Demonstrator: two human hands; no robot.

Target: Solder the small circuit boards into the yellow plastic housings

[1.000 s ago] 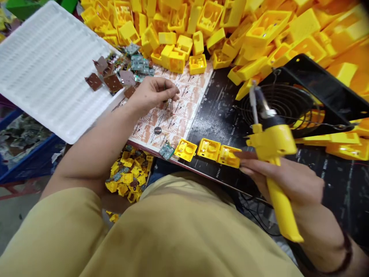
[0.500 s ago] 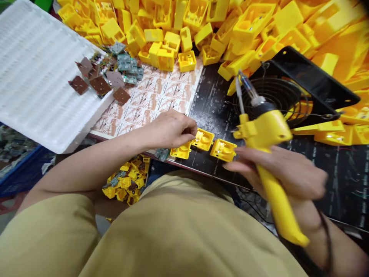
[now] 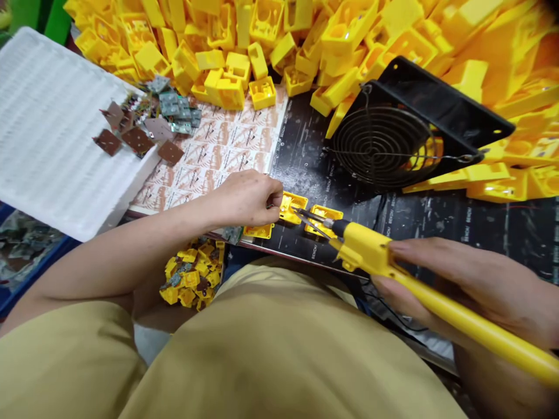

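Observation:
My right hand [image 3: 476, 279] is wrapped round a yellow soldering iron [image 3: 369, 247] with a thin guide tube beside its tip. The tip points left and reaches the middle yellow plastic housing [image 3: 288, 202], passing over the right housing [image 3: 331, 213]. At the left edge of the middle housing is my left hand [image 3: 251, 196], fingers curled in a pinch; what they hold is hidden. A third housing [image 3: 262, 233] lies partly under that hand. Just left of it is a small grey-green circuit board [image 3: 232, 234].
A large heap of yellow housings [image 3: 227, 64] covers the back of the bench. A black fan [image 3: 378, 142] with a wire guard stands at right. Circuit boards [image 3: 140, 139] rest by a white foam tray [image 3: 56, 128]. Below the bench edge sits a pile of housings and boards [image 3: 192, 276].
The soldering iron has swung down from pointing upward near the fan to pointing left, its tip now at the middle housing. My left hand stays by the housings. The view has shifted slightly.

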